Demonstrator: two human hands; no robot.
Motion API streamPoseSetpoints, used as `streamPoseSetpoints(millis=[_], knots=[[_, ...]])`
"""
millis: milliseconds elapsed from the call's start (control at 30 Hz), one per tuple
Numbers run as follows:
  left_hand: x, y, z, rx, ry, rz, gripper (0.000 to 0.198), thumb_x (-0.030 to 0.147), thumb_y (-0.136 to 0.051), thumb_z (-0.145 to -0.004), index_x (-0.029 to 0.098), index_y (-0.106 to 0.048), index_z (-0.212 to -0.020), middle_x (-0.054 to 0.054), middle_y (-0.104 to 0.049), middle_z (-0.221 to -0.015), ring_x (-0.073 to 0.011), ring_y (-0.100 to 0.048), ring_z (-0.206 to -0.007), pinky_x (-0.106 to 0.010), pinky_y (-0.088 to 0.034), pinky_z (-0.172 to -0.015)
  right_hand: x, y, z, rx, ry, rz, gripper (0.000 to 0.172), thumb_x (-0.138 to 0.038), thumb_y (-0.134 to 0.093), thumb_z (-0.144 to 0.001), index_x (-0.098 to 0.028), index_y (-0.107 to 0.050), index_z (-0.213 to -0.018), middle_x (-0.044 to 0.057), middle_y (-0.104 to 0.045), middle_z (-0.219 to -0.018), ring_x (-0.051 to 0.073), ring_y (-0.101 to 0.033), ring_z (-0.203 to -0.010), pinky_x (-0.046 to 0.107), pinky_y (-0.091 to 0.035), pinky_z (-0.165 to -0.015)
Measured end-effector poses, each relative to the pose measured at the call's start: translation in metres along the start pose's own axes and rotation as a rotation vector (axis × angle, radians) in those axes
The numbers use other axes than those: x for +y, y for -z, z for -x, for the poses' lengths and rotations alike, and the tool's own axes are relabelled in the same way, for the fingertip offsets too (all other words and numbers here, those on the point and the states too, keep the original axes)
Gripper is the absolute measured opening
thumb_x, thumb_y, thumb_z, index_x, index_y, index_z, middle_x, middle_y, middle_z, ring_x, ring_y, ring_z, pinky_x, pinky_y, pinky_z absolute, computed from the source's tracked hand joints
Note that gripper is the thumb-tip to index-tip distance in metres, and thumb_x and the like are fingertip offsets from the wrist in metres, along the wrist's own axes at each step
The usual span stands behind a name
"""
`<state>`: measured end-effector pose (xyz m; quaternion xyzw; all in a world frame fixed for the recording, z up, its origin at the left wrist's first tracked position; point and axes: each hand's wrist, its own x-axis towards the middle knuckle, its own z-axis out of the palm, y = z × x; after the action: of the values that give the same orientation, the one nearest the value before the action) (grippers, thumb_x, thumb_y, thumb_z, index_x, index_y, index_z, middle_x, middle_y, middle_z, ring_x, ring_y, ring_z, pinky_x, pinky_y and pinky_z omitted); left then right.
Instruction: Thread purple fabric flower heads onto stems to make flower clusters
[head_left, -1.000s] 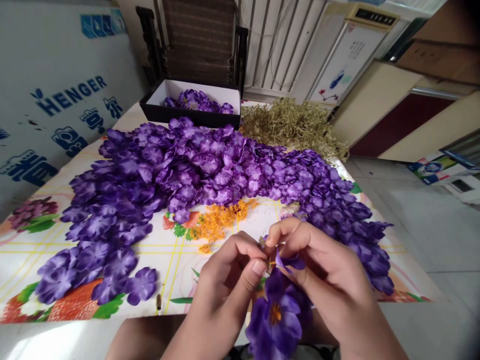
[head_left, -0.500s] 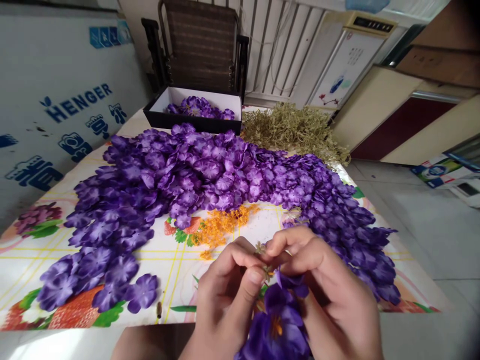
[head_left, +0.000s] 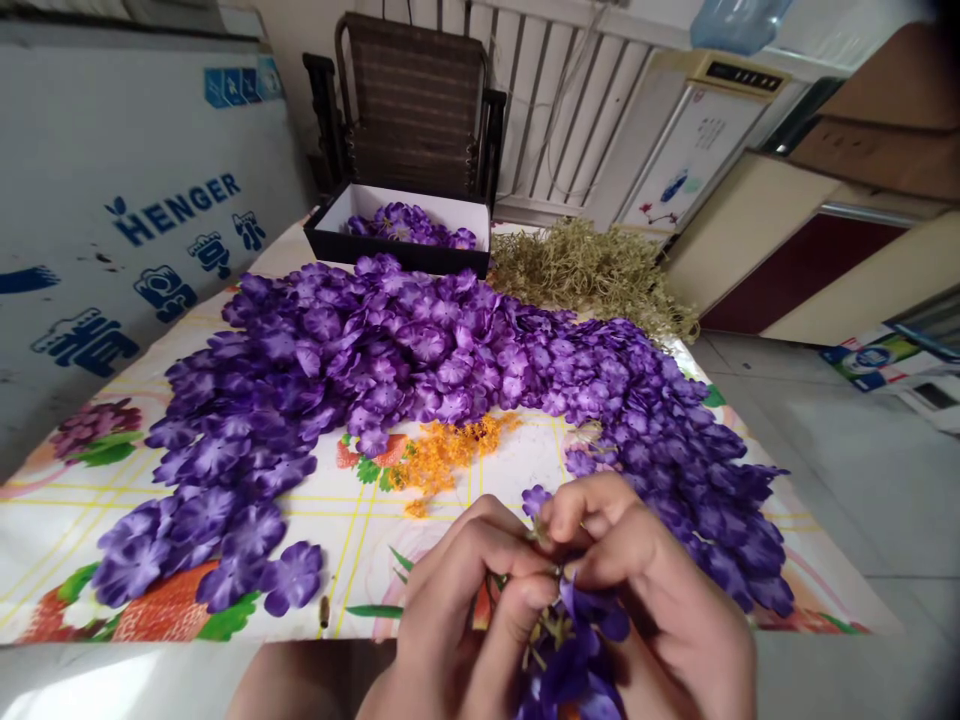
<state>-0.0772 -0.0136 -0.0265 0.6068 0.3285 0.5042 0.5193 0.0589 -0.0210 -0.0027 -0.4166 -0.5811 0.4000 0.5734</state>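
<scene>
As the left hand (head_left: pixel 459 612) pinches it, the right hand (head_left: pixel 664 600) grips the flower sprig (head_left: pixel 579 655).

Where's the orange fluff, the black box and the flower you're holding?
orange fluff (head_left: pixel 442 452): head view, middle of the pile.
black box (head_left: pixel 450 262): head view, its dark front wall.
held flower (head_left: pixel 594 610): head view, one purple petal.

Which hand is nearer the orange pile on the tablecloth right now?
Left. The left hand sits just below the orange pile; the right hand is further off to its lower right, both pinching the purple flower sprig.
</scene>
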Motion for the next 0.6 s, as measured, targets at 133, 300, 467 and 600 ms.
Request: streamPoseSetpoints(millis=[133, 300, 467, 600], knots=[[0.001, 0.001, 0.0, -0.002, -0.007, -0.064, 0.011, 0.015, -0.048, -0.095, 0.025, -0.053, -0.093, -0.001, -0.053, -0.082, -0.014, -0.052, -0.077, -0.024, -0.044, -0.068, 0.0, 0.006, -0.001, -0.089, -0.031, -0.004, 0.012, -0.021, -0.049, -0.093, -0.023, -0.049, -0.081, 0.003, -0.049, -0.092, 0.016, -0.054, -0.085, 0.024, -0.048, -0.07], [0.005, 0.004, -0.01, -0.05, -0.052, -0.178, 0.012, 0.013, -0.048, -0.095, 0.022, -0.054, -0.089, -0.001, -0.056, -0.08, -0.0136, -0.055, -0.074, -0.023, -0.044, -0.068, 0.009, 0.007, -0.005, -0.077, -0.016, 0.012, 0.011, -0.017, -0.049, -0.092, -0.023, -0.05, -0.083, 0.003, -0.05, -0.094, 0.017, -0.052, -0.09, 0.024, -0.047, -0.071], [0.005, 0.008, -0.016, 0.116, -0.048, -0.194, 0.022, 0.012, -0.048, -0.095, 0.027, -0.062, -0.102, 0.0, -0.062, -0.092, -0.0118, -0.06, -0.087, -0.02, -0.046, -0.076, 0.014, 0.009, -0.007, -0.082, -0.034, -0.06, 0.011, -0.017, -0.046, -0.094, -0.024, -0.052, -0.088, 0.002, -0.053, -0.094, 0.015, -0.053, -0.089, 0.025, -0.044, -0.075], [0.004, 0.01, -0.017, 0.261, 0.061, -0.051, 0.024, 0.013, -0.059, -0.09, 0.03, -0.06, -0.107, 0.003, -0.07, -0.09, -0.0107, -0.066, -0.086, -0.017, -0.05, -0.073, 0.015, 0.016, -0.006, -0.108, -0.041, -0.055, 0.012, -0.018, -0.044, -0.096, -0.025, -0.052, -0.089, 0.002, -0.055, -0.095, 0.015, -0.054, -0.089, 0.027, -0.044, -0.079]])
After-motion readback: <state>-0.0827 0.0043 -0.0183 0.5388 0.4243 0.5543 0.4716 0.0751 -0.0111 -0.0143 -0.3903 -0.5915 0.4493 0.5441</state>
